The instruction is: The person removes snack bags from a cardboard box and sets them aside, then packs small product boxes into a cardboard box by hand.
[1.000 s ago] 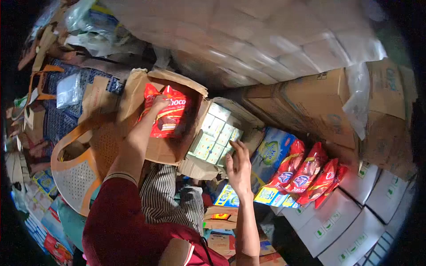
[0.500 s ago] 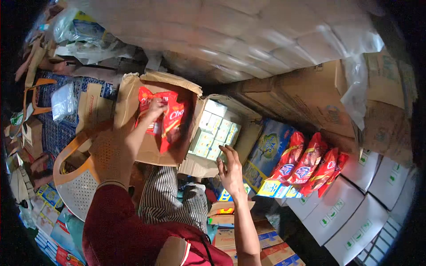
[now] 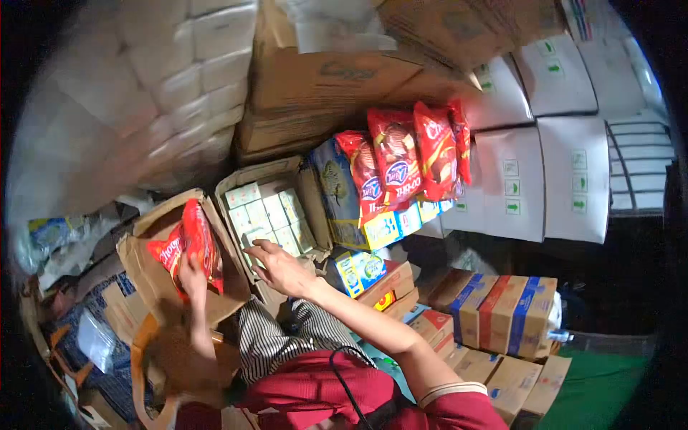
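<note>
Held a red packet (image 3: 203, 240) in the left hand (image 3: 192, 278), with the fingers closed on its near part. Had it standing up on a slant inside an open brown box (image 3: 137, 276) at the left. Had another red packet (image 3: 168, 249) just beside it there, to the left, with white letters on the front. Held the right hand (image 3: 279, 271) to the right of the left one, with the fingers open, spread and a little bent. Had the fingertips over the near left part of a second open box (image 3: 317, 204), by some little white boxes (image 3: 276, 215) packed in rows. Could not tell touching from just hanging close there. Saw a blue box (image 3: 332, 172) right beside the second open box, on its right. Saw a row of puffy red bags (image 3: 395, 154) leaning by the blue box. Saw big white boxes (image 3: 577, 179) with green marks farther right, and big brown boxes (image 3: 330, 79) at the far side. Saw taped brown boxes (image 3: 489, 315) near, at the right, and an orange chair (image 3: 137, 369) near, at the left. Had stripy trousers (image 3: 265, 340) on, at the near side
</note>
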`<state>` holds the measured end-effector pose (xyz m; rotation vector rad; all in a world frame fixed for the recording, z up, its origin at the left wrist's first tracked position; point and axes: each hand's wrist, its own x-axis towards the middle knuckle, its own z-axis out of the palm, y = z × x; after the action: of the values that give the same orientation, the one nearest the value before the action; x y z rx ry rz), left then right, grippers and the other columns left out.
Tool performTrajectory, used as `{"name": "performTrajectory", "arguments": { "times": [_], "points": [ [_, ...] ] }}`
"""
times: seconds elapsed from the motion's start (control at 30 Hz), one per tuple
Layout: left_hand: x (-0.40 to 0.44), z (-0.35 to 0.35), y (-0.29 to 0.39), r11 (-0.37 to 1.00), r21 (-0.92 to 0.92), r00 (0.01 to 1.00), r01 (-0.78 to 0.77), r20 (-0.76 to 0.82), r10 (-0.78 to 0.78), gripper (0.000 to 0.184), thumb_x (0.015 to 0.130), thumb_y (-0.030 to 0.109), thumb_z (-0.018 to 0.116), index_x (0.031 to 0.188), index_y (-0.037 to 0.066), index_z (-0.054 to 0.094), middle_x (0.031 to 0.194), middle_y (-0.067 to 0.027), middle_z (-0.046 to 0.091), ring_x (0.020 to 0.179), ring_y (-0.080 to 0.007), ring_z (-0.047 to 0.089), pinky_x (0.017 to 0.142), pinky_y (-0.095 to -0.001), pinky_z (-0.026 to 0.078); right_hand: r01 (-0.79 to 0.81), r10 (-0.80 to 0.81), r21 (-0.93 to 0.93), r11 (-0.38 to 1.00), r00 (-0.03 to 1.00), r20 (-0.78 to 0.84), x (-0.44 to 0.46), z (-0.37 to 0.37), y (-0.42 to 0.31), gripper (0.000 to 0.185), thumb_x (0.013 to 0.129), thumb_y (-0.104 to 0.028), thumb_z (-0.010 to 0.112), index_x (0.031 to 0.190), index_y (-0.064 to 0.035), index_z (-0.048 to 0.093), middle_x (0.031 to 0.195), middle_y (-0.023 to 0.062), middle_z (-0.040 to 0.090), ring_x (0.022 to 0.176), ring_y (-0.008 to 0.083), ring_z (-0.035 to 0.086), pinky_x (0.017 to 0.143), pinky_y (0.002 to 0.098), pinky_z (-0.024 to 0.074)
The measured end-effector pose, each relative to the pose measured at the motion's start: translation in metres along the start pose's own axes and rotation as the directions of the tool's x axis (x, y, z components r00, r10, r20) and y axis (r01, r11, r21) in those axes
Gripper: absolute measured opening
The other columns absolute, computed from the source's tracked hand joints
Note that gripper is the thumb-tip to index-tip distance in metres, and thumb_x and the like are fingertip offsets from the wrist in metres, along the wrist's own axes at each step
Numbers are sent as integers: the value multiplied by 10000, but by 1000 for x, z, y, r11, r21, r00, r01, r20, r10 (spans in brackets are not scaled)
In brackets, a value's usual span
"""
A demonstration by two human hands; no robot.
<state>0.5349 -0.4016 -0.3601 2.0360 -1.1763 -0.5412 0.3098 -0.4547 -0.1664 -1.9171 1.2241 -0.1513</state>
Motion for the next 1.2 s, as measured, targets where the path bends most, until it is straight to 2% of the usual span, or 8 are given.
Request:
{"name": "performTrajectory", "arguments": {
  "times": [0.13,0.4,0.6,0.87,0.9,1.0,1.1,1.2],
  "points": [
    [-6,-79,57,691,-665,936,282,347,-48,240,892,196,448,1046,22,511,943,-44,570,810,-111,538,741,-269,441,49,-49,-10,999,996,-73,-23,-11,16,632,747,-197,584,1276,-54,269,1221,273,337,1095,430,375,916,438,346],
    [-27,-119,246,344,-806,837,481,539,93,243,888,112,421,1115,31,451,1041,-95,533,979,-199,525,845,-352,434,-63,278,564,823,911,-305,-84,-52,127,934,737,-326,651,1339,-1,16,1358,214,171,1261,283,210,1027,370,190],
    [-41,-16,345,3,-766,650,643,547,527,297,898,97,373,1185,29,407,1166,-107,479,1125,-246,430,979,-411,306,62,202,923,-381,979,17,-180,-155,133,472,775,-355,601,1143,-82,487,1113,92,540,1080,249,473,934,426,366],
    [-5,113,539,7,-481,246,876,462,852,379,910,289,386,1219,70,389,1105,-91,506,995,-202,478,823,-321,404,527,456,849,17,752,-476,-222,-310,194,449,822,-215,564,1209,-57,401,1107,93,522,995,229,522,827,417,450],
    [-11,119,555,100,-596,410,797,655,634,376,899,300,419,1211,98,361,1024,-83,517,872,-175,491,684,-308,407,537,484,843,20,733,-479,-220,-326,211,475,817,-203,573,1228,-71,374,1050,88,542,942,228,542,785,421,470],
    [-25,154,536,273,-633,480,725,748,458,628,850,270,524,1322,102,144,1007,-77,517,852,-149,503,670,-274,413,260,859,907,330,316,-403,-202,-344,283,773,722,-243,677,1309,-166,180,833,56,463,681,159,499,560,373,471],
    [-59,153,498,550,-519,372,654,854,363,518,859,218,500,1300,93,259,1021,-55,516,882,-147,525,736,-291,448,-359,327,240,902,206,-922,-174,-329,329,946,662,-454,657,1349,-122,97,1274,253,266,1141,387,339,908,533,289],
    [-80,157,460,587,-442,343,679,897,278,441,867,213,488,1256,75,331,1080,-87,501,938,-165,527,770,-300,450,-576,298,-34,817,473,-829,-154,-335,285,963,650,-547,613,1360,-154,96,1375,251,72,1259,445,61,972,577,138]
  ]
}}
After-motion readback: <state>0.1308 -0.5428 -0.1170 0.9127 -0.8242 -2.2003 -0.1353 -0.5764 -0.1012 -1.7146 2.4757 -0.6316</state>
